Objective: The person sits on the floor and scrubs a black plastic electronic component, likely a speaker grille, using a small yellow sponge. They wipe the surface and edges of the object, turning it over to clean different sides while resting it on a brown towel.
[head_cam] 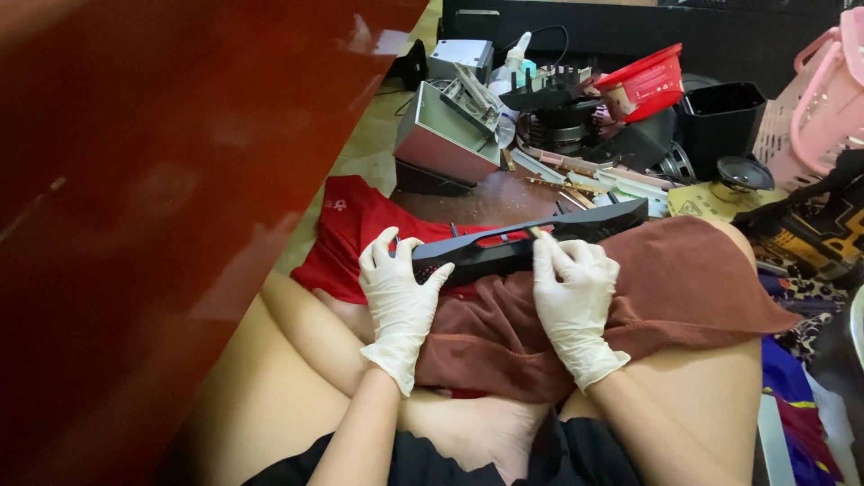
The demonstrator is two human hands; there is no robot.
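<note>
On our lap, we count one black bar, two gloved hands: left hand and right hand gripping it; brown towel hides its underside.

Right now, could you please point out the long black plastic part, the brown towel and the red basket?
long black plastic part (576, 227): head view, on its upper bar, right of the hands.
brown towel (684, 279): head view, on its bare right side over the knee.
red basket (650, 83): head view, on its side wall.
</note>
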